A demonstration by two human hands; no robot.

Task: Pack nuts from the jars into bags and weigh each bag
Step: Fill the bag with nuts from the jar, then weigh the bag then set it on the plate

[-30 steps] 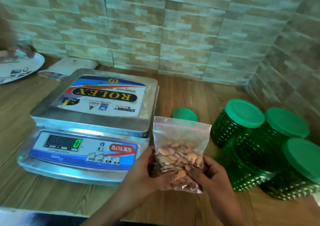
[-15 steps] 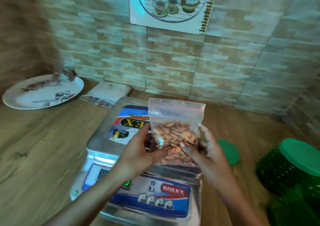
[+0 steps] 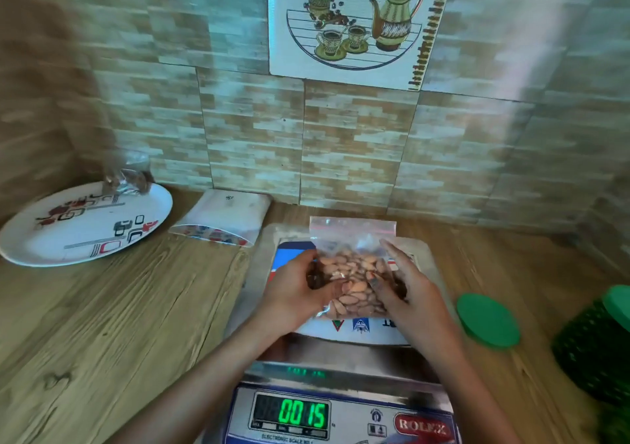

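A clear zip bag of almonds [image 3: 353, 269] lies on the steel platform of the digital scale [image 3: 341, 348]. The scale's green display [image 3: 301, 413] reads 0015. My left hand [image 3: 293, 290] holds the bag's left side, thumb over the nuts and fingers curled at its edge. My right hand [image 3: 405, 286] holds the right side, thumb on the bag and fingers stretched along its edge. A green jar [image 3: 596, 344] stands at the right edge, and a loose green lid [image 3: 487, 319] lies on the counter beside the scale.
A patterned white plate [image 3: 85, 225] with a crumpled clear bag [image 3: 128, 174] at its back rim sits at the left. A white packet [image 3: 221, 217] lies behind the scale by the tiled wall. The wooden counter [image 3: 119, 324] spreads out to the left.
Both hands carried the almond bag from in front of the scale up and onto its platform. The display went from 0 to 0015. My view swung left and up.
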